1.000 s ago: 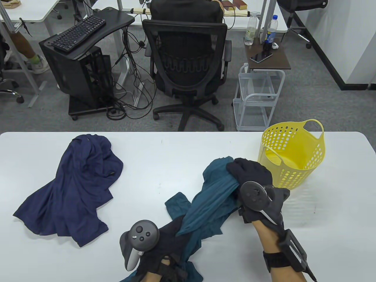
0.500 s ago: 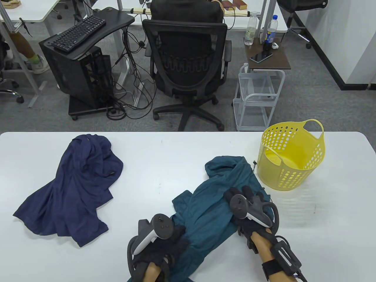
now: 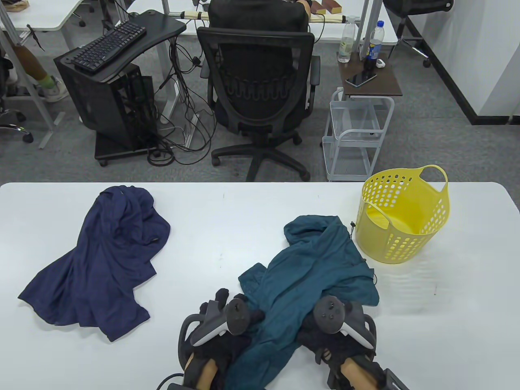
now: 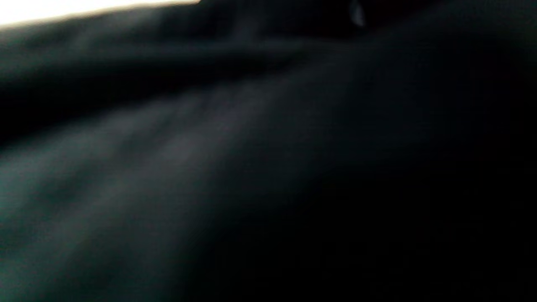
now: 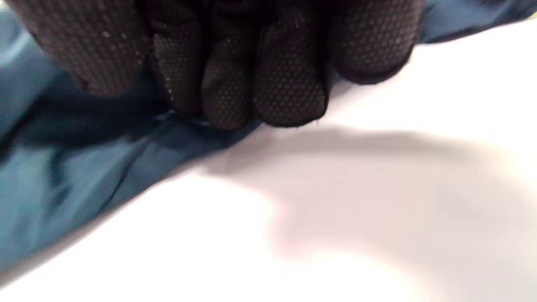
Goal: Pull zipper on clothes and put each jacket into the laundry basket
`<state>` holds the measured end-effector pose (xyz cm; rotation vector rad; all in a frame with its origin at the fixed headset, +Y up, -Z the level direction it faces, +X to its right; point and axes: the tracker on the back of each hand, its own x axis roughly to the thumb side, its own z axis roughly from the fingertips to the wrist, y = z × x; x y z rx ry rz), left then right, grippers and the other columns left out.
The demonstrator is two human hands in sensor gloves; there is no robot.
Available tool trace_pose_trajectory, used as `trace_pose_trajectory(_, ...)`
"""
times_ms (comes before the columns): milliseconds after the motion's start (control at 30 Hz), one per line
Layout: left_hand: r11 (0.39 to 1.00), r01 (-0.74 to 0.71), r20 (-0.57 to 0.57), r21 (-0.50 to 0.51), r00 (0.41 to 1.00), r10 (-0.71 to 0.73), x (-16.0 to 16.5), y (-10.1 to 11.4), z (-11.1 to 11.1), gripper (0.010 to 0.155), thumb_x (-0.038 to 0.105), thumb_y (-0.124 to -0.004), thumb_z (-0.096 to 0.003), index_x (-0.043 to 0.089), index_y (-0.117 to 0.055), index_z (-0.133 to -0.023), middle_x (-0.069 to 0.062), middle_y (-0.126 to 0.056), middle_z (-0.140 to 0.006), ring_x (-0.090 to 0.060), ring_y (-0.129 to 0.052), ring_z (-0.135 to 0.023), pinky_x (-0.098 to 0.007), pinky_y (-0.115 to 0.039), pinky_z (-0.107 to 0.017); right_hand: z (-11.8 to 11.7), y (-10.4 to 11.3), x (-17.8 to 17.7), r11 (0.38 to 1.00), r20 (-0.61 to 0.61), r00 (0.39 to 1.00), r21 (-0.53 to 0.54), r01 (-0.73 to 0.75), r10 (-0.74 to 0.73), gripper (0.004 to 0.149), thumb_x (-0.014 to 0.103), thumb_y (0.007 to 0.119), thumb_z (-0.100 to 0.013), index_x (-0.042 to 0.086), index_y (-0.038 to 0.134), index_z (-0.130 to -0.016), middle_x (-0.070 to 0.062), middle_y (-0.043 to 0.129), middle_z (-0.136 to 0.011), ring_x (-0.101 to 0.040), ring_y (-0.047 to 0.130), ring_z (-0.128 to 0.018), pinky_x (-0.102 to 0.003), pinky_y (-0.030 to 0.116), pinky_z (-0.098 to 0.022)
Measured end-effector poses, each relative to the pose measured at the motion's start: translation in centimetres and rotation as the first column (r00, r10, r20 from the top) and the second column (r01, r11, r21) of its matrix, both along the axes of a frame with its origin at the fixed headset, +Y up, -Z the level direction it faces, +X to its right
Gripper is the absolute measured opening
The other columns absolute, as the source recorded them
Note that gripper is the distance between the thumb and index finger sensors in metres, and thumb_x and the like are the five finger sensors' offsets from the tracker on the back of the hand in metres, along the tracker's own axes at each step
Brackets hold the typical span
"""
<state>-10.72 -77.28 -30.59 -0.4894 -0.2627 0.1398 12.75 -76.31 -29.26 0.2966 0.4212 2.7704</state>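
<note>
A teal jacket (image 3: 308, 264) lies crumpled on the white table (image 3: 243, 211), running from beside the yellow laundry basket (image 3: 402, 215) down to the near edge. My right hand (image 3: 325, 337) sits at its lower right hem. In the right wrist view its curled fingers (image 5: 251, 92) pinch the edge of the teal jacket (image 5: 63, 184). My left hand (image 3: 239, 310) lies at the jacket's lower left, its fingers mostly hidden behind the tracker. Dark fabric covers the left wrist view. A navy jacket (image 3: 101, 260) lies spread at the table's left.
The basket stands upright at the table's far right and looks to hold nothing. Beyond the far edge are an office chair (image 3: 260, 93), a small wire cart (image 3: 357, 138) and a computer stand (image 3: 109, 101).
My right hand let go of the raised upper part, which dropped flat, then slid down to the lower hem. My left hand shifted slightly right, staying at the near edge.
</note>
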Motion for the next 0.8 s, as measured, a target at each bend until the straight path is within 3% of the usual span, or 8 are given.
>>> trace_pose_trajectory(100,0.999,0.016,-0.002,-0.037,1.0,-0.017,1.0,-0.6,-0.1,0.073,0.065,-0.074,-0.032,0.067,-0.041,-0.097,0.017,-0.011,-0.121,-0.027,0.004,-0.108,-0.066,-0.012,-0.076,0.5,-0.4,-1.4,0.999,-0.084,0.996,0.002,-0.037,0.037,0.075,0.059,0.086,-0.043,0.029,0.063,-0.107,0.001,0.071,-0.105,-0.038,0.064,-0.095,-0.056,0.059,-0.068)
trace_pose_trajectory(167,0.999,-0.007,0.009,-0.031,1.0,0.007,2.1,-0.7,0.3,0.075,0.068,-0.07,-0.0305,0.066,-0.039,-0.098,0.016,-0.01,-0.121,-0.027,0.004,-0.108,-0.067,-0.012,-0.075,0.7,-0.5,-2.2,0.999,-0.139,0.99,-0.032,-0.032,0.027,0.09,0.063,0.087,-0.04,0.026,0.047,-0.112,0.0,0.055,-0.114,-0.042,0.046,-0.102,-0.061,0.048,-0.072)
trace_pose_trajectory(233,1.0,0.027,0.006,0.002,1.0,-0.027,3.0,-0.5,0.8,0.077,0.069,-0.066,-0.0311,0.06,-0.037,-0.101,0.016,-0.009,-0.121,-0.028,0.004,-0.108,-0.067,-0.013,-0.075,0.7,-0.5,-2.6,0.999,-0.144,0.989,-0.033,-0.024,0.019,0.095,0.059,0.091,-0.04,0.021,0.043,-0.112,-0.003,0.047,-0.117,-0.043,0.036,-0.105,-0.063,0.044,-0.073)
trace_pose_trajectory(367,0.999,0.029,-0.01,0.043,1.0,-0.029,4.0,-0.4,1.0,0.073,0.069,-0.058,-0.0341,0.055,-0.043,-0.104,0.015,-0.01,-0.121,-0.029,0.004,-0.108,-0.066,-0.016,-0.075,0.4,-0.7,-2.4,0.996,-0.07,0.998,0.09,0.012,-0.006,0.082,0.048,0.098,-0.037,0.019,0.063,-0.105,-0.002,0.074,-0.105,-0.037,0.069,-0.097,-0.06,0.059,-0.07)
trace_pose_trajectory(433,0.997,0.057,-0.035,0.053,0.998,-0.055,4.6,-0.6,1.0,0.068,0.067,-0.056,-0.0366,0.057,-0.047,-0.103,0.016,-0.012,-0.122,-0.028,0.004,-0.108,-0.066,-0.015,-0.076,0.6,-0.9,-2.5,0.984,-0.037,0.999,0.18,-0.004,0.011,0.056,0.041,0.099,-0.038,0.027,0.082,-0.09,0.007,0.094,-0.085,-0.028,0.085,-0.085,-0.057,0.064,-0.068)
trace_pose_trajectory(467,0.995,0.086,-0.036,0.052,0.996,-0.084,4.8,-0.7,1.0,0.067,0.067,-0.055,-0.0372,0.058,-0.047,-0.103,0.017,-0.011,-0.121,-0.028,0.005,-0.108,-0.065,-0.015,-0.076,0.7,-0.8,-2.6,0.979,-0.042,0.998,0.202,-0.031,0.041,0.051,0.039,0.099,-0.038,0.029,0.085,-0.086,0.008,0.097,-0.08,-0.026,0.088,-0.081,-0.056,0.065,-0.067)
trace_pose_trajectory(533,0.987,0.147,-0.062,0.061,0.988,-0.144,4.9,-0.7,1.1,0.066,0.068,-0.054,-0.0375,0.059,-0.047,-0.102,0.017,-0.011,-0.121,-0.028,0.006,-0.107,-0.065,-0.015,-0.076,0.7,-0.5,-2.4,0.972,-0.056,0.991,0.21,-0.104,0.119,0.047,0.039,0.098,-0.04,0.032,0.087,-0.084,0.01,0.098,-0.078,-0.024,0.09,-0.078,-0.056,0.064,-0.068)
trace_pose_trajectory(800,0.974,0.225,-0.248,0.023,0.945,-0.212,2.0,-0.5,0.4,0.064,0.069,-0.055,-0.039,0.059,-0.045,-0.102,0.013,-0.014,-0.121,-0.031,0.0,-0.107,-0.064,-0.022,-0.075,0.2,0.8,2.2,0.974,0.012,0.982,0.129,-0.187,0.187,0.043,0.034,0.096,-0.042,0.035,0.088,-0.084,0.009,0.095,-0.081,-0.026,0.088,-0.08,-0.059,0.059,-0.07)
